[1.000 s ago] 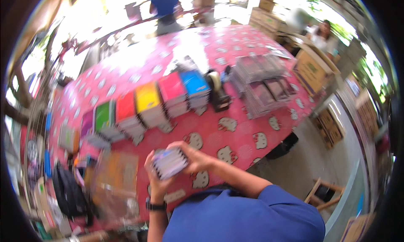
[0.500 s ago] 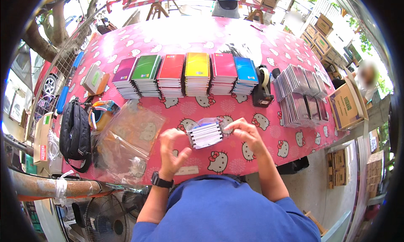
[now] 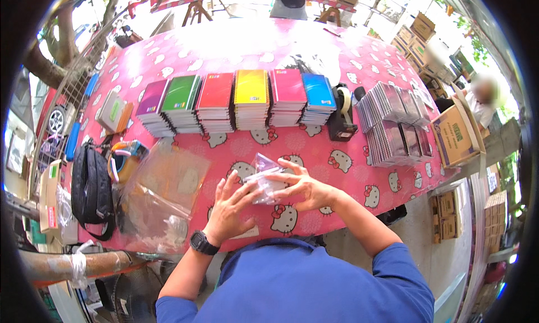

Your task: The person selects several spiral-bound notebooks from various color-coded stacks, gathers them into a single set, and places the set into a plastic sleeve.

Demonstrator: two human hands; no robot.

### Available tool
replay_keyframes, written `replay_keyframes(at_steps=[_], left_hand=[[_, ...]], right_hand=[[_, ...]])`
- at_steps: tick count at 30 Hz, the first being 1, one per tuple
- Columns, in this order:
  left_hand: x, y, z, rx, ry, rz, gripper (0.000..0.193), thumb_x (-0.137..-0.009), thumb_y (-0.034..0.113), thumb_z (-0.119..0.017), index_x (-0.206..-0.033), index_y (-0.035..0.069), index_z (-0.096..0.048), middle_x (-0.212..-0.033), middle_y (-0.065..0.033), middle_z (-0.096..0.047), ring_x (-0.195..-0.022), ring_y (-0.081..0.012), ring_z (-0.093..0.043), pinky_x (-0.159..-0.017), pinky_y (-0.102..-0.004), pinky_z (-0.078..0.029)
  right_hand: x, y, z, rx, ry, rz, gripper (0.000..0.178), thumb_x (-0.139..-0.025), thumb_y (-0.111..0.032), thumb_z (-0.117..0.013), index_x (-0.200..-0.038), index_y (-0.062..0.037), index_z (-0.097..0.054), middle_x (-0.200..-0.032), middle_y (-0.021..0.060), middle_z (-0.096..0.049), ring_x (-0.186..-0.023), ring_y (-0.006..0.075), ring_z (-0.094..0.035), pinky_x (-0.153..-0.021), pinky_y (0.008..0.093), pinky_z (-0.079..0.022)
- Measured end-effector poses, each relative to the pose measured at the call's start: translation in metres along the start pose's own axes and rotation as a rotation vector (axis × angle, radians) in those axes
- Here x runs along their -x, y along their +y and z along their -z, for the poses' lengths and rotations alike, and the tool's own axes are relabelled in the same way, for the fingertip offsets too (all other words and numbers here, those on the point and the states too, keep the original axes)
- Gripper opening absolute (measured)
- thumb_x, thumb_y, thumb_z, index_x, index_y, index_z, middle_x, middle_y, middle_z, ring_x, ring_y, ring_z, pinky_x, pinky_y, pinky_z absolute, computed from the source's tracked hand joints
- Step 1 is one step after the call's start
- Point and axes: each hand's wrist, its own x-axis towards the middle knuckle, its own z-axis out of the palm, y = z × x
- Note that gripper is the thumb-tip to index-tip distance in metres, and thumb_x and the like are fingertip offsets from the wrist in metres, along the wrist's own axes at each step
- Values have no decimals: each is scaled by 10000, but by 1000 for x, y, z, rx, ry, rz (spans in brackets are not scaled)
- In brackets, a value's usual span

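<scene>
A small bundle of notebooks in clear plastic lies on the table in front of me, mostly covered by my fingers. From its left side, my left hand reaches over it with fingers spread and the fingertips at the plastic. Across from it, my right hand has its fingers stretched over the bundle's right side, also at the wrap. A loose flap of plastic stands up above the bundle. Beyond it is a row of spiral notebook stacks, among them a yellow one and a blue one.
A black tape dispenser stands right of the row, beside piles of wrapped notebooks. Clear plastic bags and a black bag lie at left. A person is beside an open cardboard box at far right.
Both hands have come inward from beside the bundle and now reach over it. The striped notebook edges that showed are now covered. The whole view has shifted slightly.
</scene>
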Motion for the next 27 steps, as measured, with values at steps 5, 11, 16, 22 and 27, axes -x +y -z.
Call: replay_keyframes(at_steps=[5, 11, 16, 22, 27], left_hand=[[-16, 2, -6, -12, -56, -24, 778, -559, 295, -766, -1283, 266, -481, -1418, -14, -360, -1353, -386, -167, -1067, -577, -135], [-22, 11, 4, -62, -157, 34, 746, -567, 300, -767, -1262, 287, -497, -1428, -5, -347, -1353, -391, -160, -1049, -623, -108], [-20, 12, 8, -120, -166, 69, 688, -605, 282, -749, -1246, 318, -503, -1411, 18, -362, -1331, -391, -212, -1025, -645, -173], [-22, 20, 2, -31, -94, 78, 678, -608, 237, -750, -1237, 305, -506, -1413, 0, -344, -1306, -397, -247, -1004, -637, -237], [-20, 18, -2, -18, -64, 75, 680, -609, 230, -751, -1238, 299, -504, -1412, -5, -345, -1305, -400, -247, -1010, -613, -249]], right_hand=[[-5, 5, -6, 30, 20, 46, 715, -520, -47, -687, -1167, -340, -607, -1488, -22, -245, -1378, 392, -55, -1064, 589, -131], [-9, 1, -6, -141, -12, -1, 594, -593, -125, -674, -1154, -316, -622, -1509, 38, -176, -1369, 409, -47, -1069, 586, -94], [-3, 38, 56, -18, 886, -234, 363, -706, -227, -685, -1035, -75, -667, -1020, 98, -654, -1014, 223, -567, -938, 366, -386], [73, 170, 118, 279, 1137, -1256, 261, -775, -280, -665, -866, -38, -699, -864, 153, -676, -846, 256, -616, -833, 352, -439], [69, 173, 112, -104, 1183, -864, 203, -766, -159, -695, -878, 9, -683, -820, 115, -667, -730, 175, -624, -684, 288, -484]])
